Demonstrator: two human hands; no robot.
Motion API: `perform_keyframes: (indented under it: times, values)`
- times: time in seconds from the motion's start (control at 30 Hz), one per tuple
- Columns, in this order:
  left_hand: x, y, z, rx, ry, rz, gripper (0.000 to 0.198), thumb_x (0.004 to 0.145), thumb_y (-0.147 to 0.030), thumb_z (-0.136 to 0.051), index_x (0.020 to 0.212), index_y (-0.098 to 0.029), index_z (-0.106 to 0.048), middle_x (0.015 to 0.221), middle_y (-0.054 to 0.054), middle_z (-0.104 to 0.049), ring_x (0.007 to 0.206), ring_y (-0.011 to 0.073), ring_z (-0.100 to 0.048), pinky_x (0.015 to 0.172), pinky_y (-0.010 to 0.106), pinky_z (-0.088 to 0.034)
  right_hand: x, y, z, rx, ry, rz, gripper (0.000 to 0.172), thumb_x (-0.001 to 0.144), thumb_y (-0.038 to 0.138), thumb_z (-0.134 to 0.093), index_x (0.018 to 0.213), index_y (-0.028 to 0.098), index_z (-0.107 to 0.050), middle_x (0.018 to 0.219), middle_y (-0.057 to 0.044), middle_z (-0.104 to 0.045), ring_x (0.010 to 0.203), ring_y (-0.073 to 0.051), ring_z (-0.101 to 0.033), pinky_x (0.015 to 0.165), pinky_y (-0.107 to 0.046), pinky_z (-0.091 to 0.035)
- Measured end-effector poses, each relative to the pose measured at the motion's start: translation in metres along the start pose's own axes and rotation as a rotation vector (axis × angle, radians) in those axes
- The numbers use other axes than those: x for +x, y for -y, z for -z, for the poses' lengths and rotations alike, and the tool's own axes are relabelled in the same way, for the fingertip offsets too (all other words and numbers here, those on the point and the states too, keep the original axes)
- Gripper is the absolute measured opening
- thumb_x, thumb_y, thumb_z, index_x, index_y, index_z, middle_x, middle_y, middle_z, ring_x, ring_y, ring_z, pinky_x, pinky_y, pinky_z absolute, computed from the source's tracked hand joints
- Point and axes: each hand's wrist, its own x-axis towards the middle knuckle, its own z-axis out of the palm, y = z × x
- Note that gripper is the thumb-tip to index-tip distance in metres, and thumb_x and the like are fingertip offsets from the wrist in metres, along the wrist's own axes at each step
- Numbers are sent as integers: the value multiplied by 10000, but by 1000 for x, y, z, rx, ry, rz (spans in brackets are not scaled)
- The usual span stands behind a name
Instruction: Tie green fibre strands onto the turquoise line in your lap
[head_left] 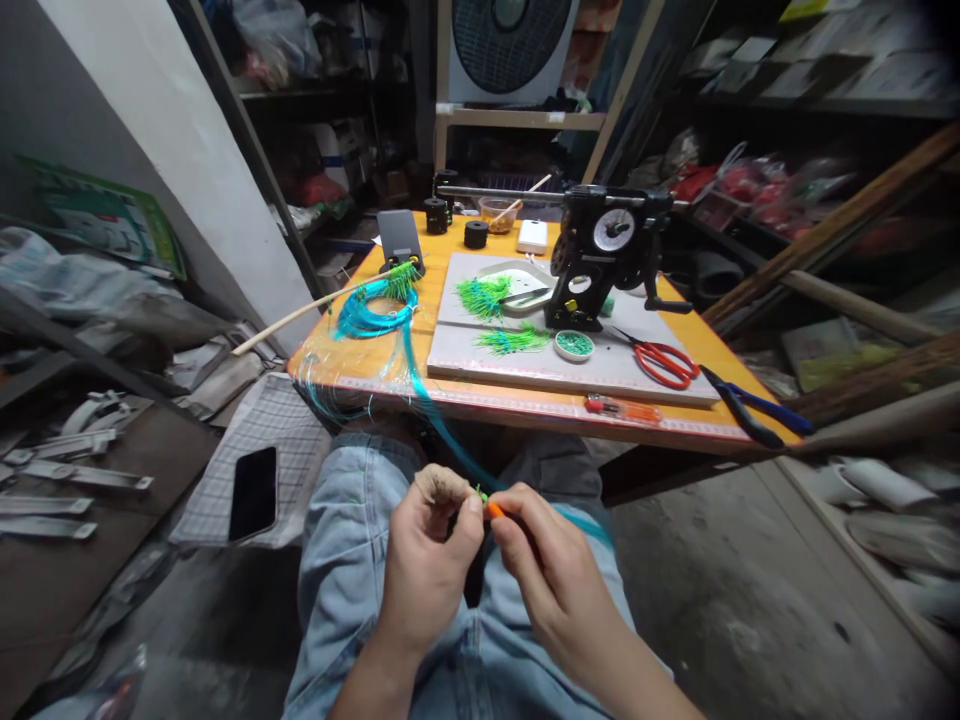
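Note:
Above my lap, my left hand pinches a tiny bright green piece between thumb and forefinger; the forefinger is wrapped in tan tape. Right beside it, my right hand has thumb and forefinger closed on a small orange piece. Whether the two pieces join is hidden by the fingertips. A strand of teal line runs from a coil on the table down behind my hands, and more of it shows past the right one. Bunches of green, blue-tipped short strands lie on a grey board.
On the orange table stands a black hand-cranked machine. Nearby are a dish of green beads, red-handled scissors, blue-handled pliers and an orange-handled tool. A wooden stick juts over the left edge. A phone lies on checked cloth.

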Motion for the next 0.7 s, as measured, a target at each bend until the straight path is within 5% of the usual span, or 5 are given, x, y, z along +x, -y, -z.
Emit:
perform_keyframes:
  times: [0.3,0.57,0.7]
  values:
    - [3,-3,7,-16,122,40,164,847,-226,-682,717,-172,-596,676,-26,-568,637,107,-543,627,189,-475,6,-10,11,-26,74,201,170,1003,127,-402,1048,206,-545,877,-47,-580,765,-169,-569,679,-279,-471]
    - [-2,-2,8,69,42,-7,69,851,-169,-678,787,-185,-655,704,-18,-638,666,111,-592,667,190,-490,-3,-6,9,206,-66,-96,143,1003,189,-464,1133,238,-498,889,-19,-610,716,-140,-612,625,-235,-506]
    - [-5,1,7,66,17,-43,88,831,-144,-680,758,-177,-645,685,-23,-610,641,107,-569,634,183,-477,-1,-4,13,86,-51,44,224,984,146,-470,1151,243,-583,937,-40,-615,789,-151,-622,695,-246,-518]
